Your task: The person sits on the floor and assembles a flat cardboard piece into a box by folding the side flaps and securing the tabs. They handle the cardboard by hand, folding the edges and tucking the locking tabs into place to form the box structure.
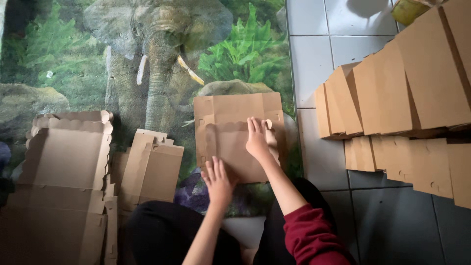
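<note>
Both palms are pressing flat, fingers spread, gripping nothing: the left hand (217, 180) on the near edge of the flat cardboard box blank (239, 135), the right hand (257, 138) on its middle. The blank is lying on the elephant-print mat (147, 59), between a stack of scalloped blanks (66, 162) and folded boxes (407, 93).

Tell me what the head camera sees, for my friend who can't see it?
Two bare hands, left hand and right hand, press flat on a brown cardboard sheet on an elephant-picture mat. More flat cardboard stacks lie left, folded ones right on grey tiles.
</note>
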